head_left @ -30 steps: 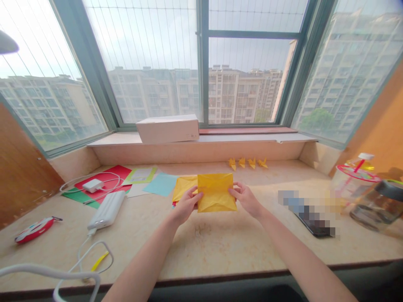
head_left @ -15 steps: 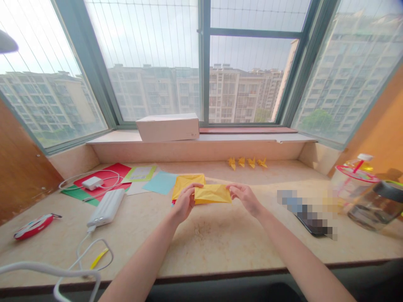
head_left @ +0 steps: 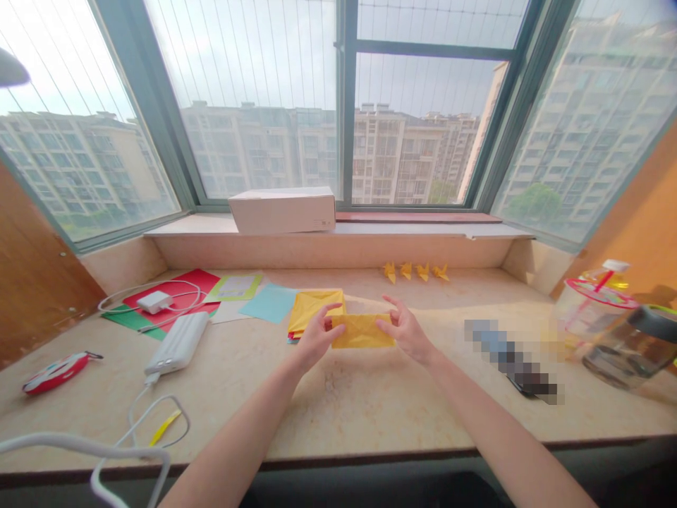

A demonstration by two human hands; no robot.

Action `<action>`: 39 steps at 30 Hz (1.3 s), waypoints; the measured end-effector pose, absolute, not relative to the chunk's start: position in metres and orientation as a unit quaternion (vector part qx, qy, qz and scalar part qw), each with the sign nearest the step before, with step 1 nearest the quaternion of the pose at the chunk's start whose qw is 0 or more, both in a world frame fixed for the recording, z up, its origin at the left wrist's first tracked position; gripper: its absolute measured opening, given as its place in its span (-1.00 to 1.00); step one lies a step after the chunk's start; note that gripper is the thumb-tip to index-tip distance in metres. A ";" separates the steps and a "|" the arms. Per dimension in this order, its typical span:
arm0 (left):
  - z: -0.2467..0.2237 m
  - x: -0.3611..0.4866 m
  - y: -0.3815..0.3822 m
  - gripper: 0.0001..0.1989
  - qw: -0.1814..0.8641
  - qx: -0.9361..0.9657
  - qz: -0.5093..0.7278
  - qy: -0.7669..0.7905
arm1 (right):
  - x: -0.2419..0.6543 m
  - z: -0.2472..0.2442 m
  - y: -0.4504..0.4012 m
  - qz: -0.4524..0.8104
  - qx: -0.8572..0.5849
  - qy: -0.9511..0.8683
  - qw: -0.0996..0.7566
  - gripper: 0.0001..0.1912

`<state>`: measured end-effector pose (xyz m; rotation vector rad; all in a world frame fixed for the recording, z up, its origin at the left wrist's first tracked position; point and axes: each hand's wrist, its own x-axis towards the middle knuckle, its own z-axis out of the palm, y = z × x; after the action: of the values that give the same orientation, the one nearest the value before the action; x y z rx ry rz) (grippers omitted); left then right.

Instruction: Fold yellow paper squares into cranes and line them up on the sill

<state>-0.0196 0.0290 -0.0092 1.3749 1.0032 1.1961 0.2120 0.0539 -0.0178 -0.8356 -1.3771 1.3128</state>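
Note:
A creased yellow sheet of origami paper (head_left: pixel 362 331), folded into a wide rectangle, is held up by its two short ends over the counter. My left hand (head_left: pixel 316 337) grips its left end, the thumb lying on the near face. At the right end, my right hand (head_left: pixel 412 333) has its thumb on the near face while the index finger is raised above the edge. Fingers behind the sheet are hidden. Just behind and left of it lies a stack of yellow paper (head_left: pixel 312 310), with other colours peeking out underneath. Several small yellow folded-paper birds (head_left: pixel 406 271) stand in a row at the back.
Left on the counter (head_left: pixel 338 416) are red paper (head_left: pixel 197 282), a blue sheet (head_left: pixel 269 302), a white power bank (head_left: pixel 178 342) with cables and a red-and-white object (head_left: pixel 61 372). A partly pixelated phone (head_left: pixel 521 384), a dark-lidded container (head_left: pixel 629 346) and a cup with a straw (head_left: pixel 595 300) stand right.
The folded paper has moved slightly down and nearer. Both thumbs now lie on its near face, and my right index finger has lifted off its edge.

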 end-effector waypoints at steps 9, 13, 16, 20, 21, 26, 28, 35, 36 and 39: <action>-0.019 -0.014 0.035 -0.74 0.302 0.618 0.535 0.490 | 0.213 -0.018 0.053 0.334 -0.400 -0.643 0.561 -0.75; -0.015 -0.013 0.034 -0.69 0.295 0.566 0.564 0.524 | 0.216 -0.012 0.042 0.107 -0.342 -0.718 0.596 -0.95; -0.011 -0.009 0.029 -0.55 0.340 0.595 0.536 0.493 | 0.215 -0.012 0.034 0.004 -0.292 -0.738 0.608 -0.87; -0.010 0.002 0.020 -0.43 0.489 0.608 0.500 0.376 | 0.210 -0.014 0.026 -0.071 -0.229 -0.816 0.526 -0.80; -0.010 0.004 0.019 -0.45 0.530 0.591 0.502 0.343 | 0.208 -0.014 0.024 -0.080 -0.218 -0.838 0.495 -0.80; -0.012 0.002 0.019 -0.59 0.613 0.511 0.528 0.291 | 0.199 -0.011 0.017 -0.073 -0.213 -0.900 0.373 -0.73; -0.011 0.000 0.021 -0.60 0.621 0.498 0.532 0.290 | 0.197 -0.011 0.018 -0.060 -0.228 -0.903 0.359 -0.64; -0.009 -0.001 0.021 -0.60 0.632 0.500 0.510 0.301 | 0.205 -0.012 0.028 -0.035 -0.245 -0.894 0.373 -0.64; -0.008 -0.001 0.020 -0.60 0.630 0.505 0.505 0.305 | 0.207 -0.012 0.029 -0.034 -0.247 -0.892 0.377 -0.66; -0.006 -0.003 0.019 -0.61 0.630 0.508 0.502 0.305 | 0.210 -0.011 0.031 -0.038 -0.257 -0.889 0.378 -0.68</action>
<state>-0.0026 0.0189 -0.0061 1.1629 0.6976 1.1506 0.2099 0.0313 -0.0107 -0.6567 -2.2714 -0.0960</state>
